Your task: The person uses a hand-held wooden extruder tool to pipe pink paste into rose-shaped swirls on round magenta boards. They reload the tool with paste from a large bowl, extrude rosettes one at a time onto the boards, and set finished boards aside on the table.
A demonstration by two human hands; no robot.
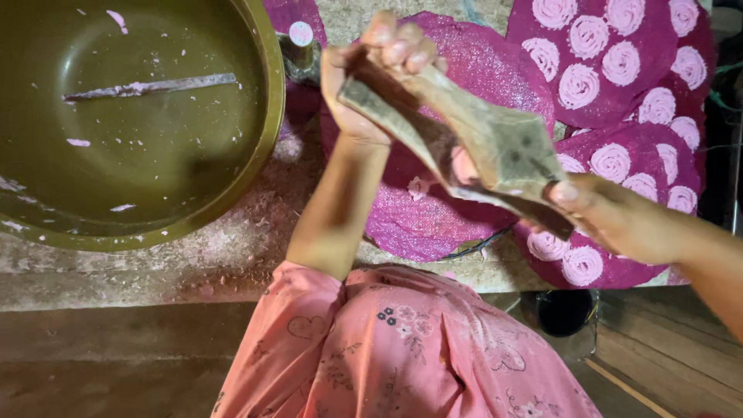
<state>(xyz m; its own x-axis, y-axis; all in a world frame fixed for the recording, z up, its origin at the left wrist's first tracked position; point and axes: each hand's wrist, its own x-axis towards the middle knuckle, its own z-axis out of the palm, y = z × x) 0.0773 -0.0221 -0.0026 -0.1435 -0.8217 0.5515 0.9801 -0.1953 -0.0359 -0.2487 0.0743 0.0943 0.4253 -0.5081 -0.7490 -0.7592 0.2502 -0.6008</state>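
Note:
I hold a worn wooden press (495,151) with two long handles above a round magenta mat (433,224). My left hand (371,70) grips the upper handle ends. My right hand (611,220) grips the lower end of the press. A bit of pink dough shows under the press near its middle. One small pink dough coil (419,187) lies on the mat below it.
A large olive-green basin (267,116) with a flat stick (151,87) and pink dough smears sits at the left. Magenta mats (681,54) with several pink coils lie at the right. A small cylinder (300,46) stands by the basin. My pink dress (402,348) fills the bottom.

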